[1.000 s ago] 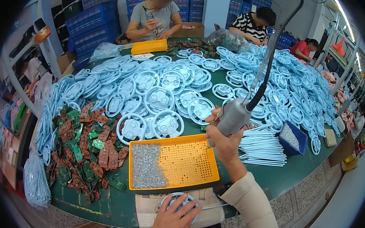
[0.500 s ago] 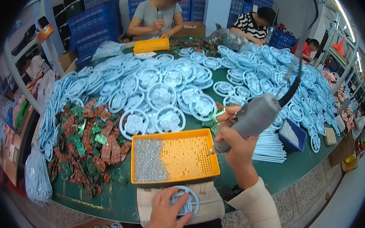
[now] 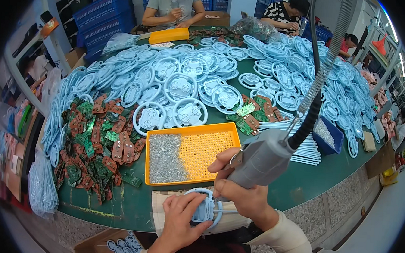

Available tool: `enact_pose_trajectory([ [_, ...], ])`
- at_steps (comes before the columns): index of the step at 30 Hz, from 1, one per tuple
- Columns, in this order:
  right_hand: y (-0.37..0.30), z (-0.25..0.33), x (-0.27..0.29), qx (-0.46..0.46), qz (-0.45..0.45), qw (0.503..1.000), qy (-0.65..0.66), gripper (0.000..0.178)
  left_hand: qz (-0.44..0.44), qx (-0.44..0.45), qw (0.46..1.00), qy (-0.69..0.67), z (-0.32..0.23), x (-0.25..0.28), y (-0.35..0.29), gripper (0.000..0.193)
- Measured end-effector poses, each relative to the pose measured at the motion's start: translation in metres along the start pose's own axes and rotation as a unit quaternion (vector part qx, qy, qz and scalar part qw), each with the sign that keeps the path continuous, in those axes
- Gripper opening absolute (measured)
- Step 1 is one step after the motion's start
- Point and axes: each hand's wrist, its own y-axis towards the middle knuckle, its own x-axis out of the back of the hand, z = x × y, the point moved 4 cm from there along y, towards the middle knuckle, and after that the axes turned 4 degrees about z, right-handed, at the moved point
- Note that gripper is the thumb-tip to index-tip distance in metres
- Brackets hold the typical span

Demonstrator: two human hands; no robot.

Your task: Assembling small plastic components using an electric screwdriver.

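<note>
— So what did each hand have at that moment?

— Well, the right hand was wrapped tight around a grey electric screwdriver, fingers fully closed on its body, with the tool's tip pointing down just below the hand. A black cord with a coiled spring guard ran up and away from the tool's far end.

— And the left hand?

— Its fingers were curled over a pale blue wheel-shaped plastic part, pinning it flat, just left of the right hand and right under the screwdriver's tip. The part rested on a beige pad at the table's near edge.

— What sat beyond the hands?

— Just past the right hand's knuckles lay an orange tray, with a heap of small silver screws in its left half. Further left of the left hand was a pile of green and brown circuit boards. Farther out, the green table was covered in more blue wheel parts.
</note>
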Motion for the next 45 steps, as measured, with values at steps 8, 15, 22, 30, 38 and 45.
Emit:
enact_pose_trajectory([
  [8,0.001,-0.006,-0.005,-0.005,0.002,1.000,0.006,0.041,-0.001,-0.001,1.000,0.002,0.000,-0.001,0.000,0.066],
  [15,0.004,-0.006,-0.009,0.022,0.024,0.999,-0.004,0.040,0.002,-0.009,1.000,-0.004,-0.001,0.000,0.002,0.065],
  [22,0.004,-0.010,-0.011,0.042,0.027,0.998,-0.026,0.036,0.003,-0.016,1.000,-0.014,0.003,-0.002,0.003,0.064],
  [30,-0.005,-0.021,-0.006,0.057,0.086,0.994,-0.034,0.040,0.020,-0.023,0.999,-0.027,0.009,-0.007,0.000,0.067],
  [38,-0.009,-0.035,-0.004,0.098,0.141,0.984,-0.043,0.041,0.021,-0.039,0.999,-0.010,0.010,-0.007,0.001,0.068],
  [45,0.015,0.021,0.000,0.028,0.098,0.995,0.019,0.043,0.020,-0.041,0.998,0.032,0.008,-0.002,0.003,0.063],
])
